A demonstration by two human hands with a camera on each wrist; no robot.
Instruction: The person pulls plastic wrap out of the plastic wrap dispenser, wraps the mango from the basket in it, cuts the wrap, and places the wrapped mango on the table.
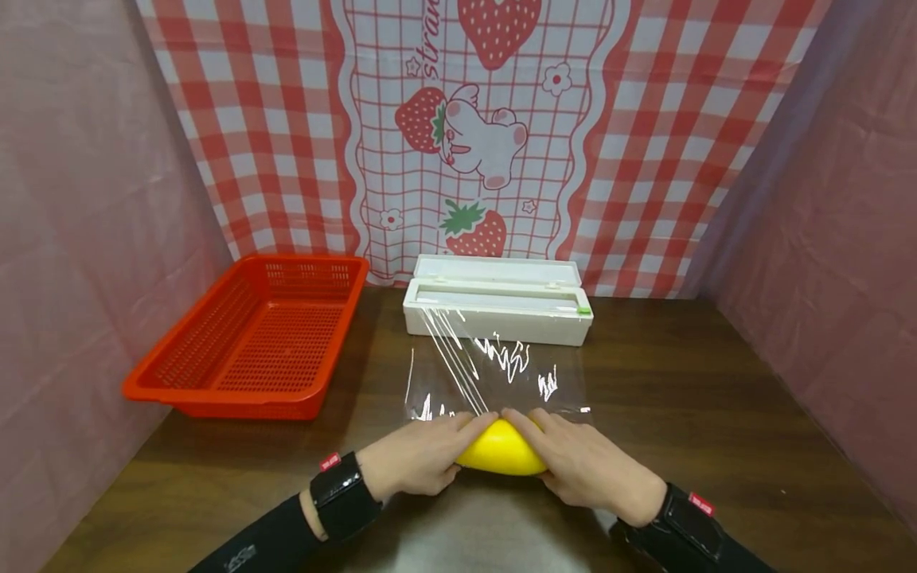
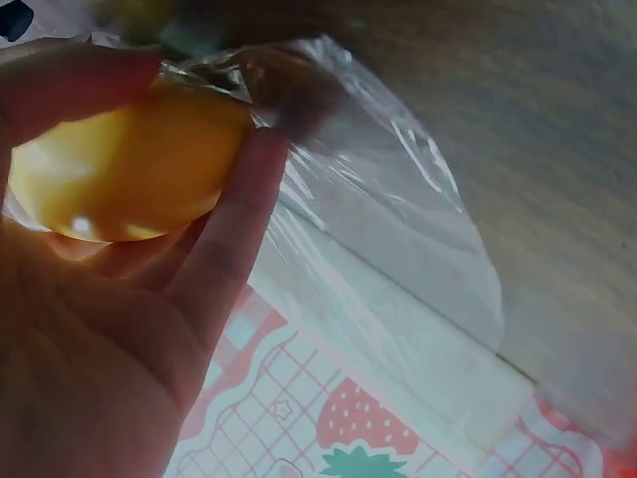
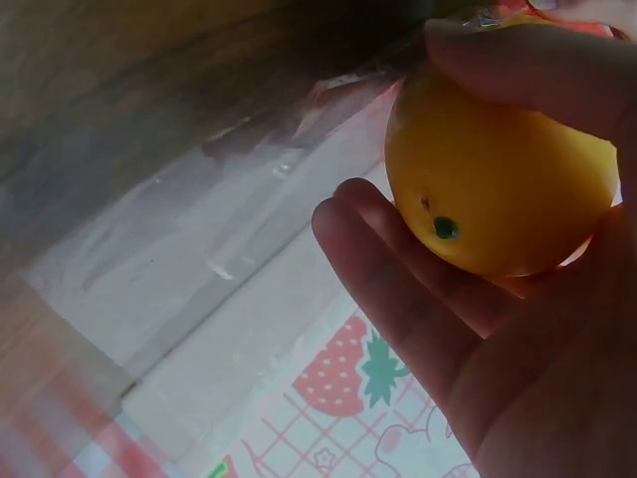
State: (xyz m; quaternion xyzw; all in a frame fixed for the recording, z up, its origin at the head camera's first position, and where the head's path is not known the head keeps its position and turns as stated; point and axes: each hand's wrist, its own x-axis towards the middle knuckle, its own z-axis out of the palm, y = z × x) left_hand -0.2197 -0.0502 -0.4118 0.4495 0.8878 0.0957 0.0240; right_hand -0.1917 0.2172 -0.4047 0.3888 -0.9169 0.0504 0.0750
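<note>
A smooth yellow fruit (image 1: 501,448) is held between both hands at the near side of the table. The left hand (image 1: 419,455) grips its left end, with thumb and fingers around it in the left wrist view. At the other end, the right hand (image 1: 583,460) holds it; a small green stem spot shows on the fruit (image 3: 498,179) in the right wrist view. Clear plastic wrap (image 1: 501,370) stretches from a white dispenser box (image 1: 497,325) to the fruit. In the left wrist view, the wrap (image 2: 388,189) meets the fingertips; how far it covers the fruit I cannot tell.
A red plastic basket (image 1: 333,350) stands on the left of the brown wooden table (image 1: 688,398). The dispenser's lid (image 1: 497,269) is raised, and a green piece (image 1: 583,310) sits at its right end. A checked strawberry curtain (image 1: 279,119) hangs behind.
</note>
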